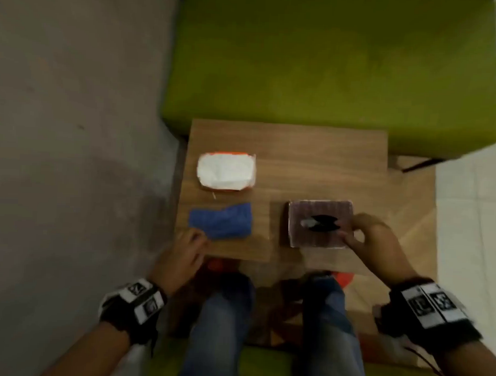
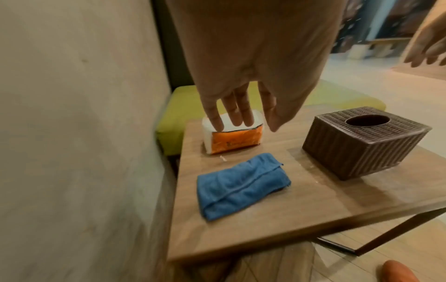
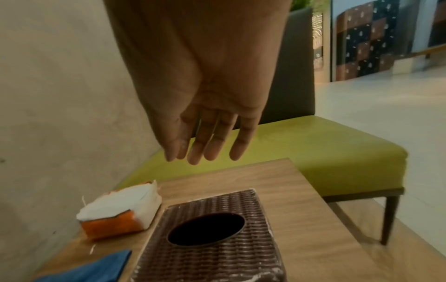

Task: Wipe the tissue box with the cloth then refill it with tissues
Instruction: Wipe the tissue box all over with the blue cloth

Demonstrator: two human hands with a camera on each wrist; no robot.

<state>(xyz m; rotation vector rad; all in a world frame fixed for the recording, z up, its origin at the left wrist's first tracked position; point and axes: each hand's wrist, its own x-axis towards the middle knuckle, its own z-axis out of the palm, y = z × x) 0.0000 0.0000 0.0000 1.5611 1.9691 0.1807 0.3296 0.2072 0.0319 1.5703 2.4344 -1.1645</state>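
A brown woven tissue box with a round top hole stands on the small wooden table, near its front right. My right hand hovers at the box's right side; in the right wrist view its fingers hang straight above the box, holding nothing. A folded blue cloth lies at the front left. My left hand is at the cloth's near corner, with its fingers straight above the cloth. An orange and white tissue pack lies behind the cloth.
A green upholstered seat stands just beyond the table. A grey concrete wall runs along the left. My knees in jeans are under the table's front edge. White floor lies to the right.
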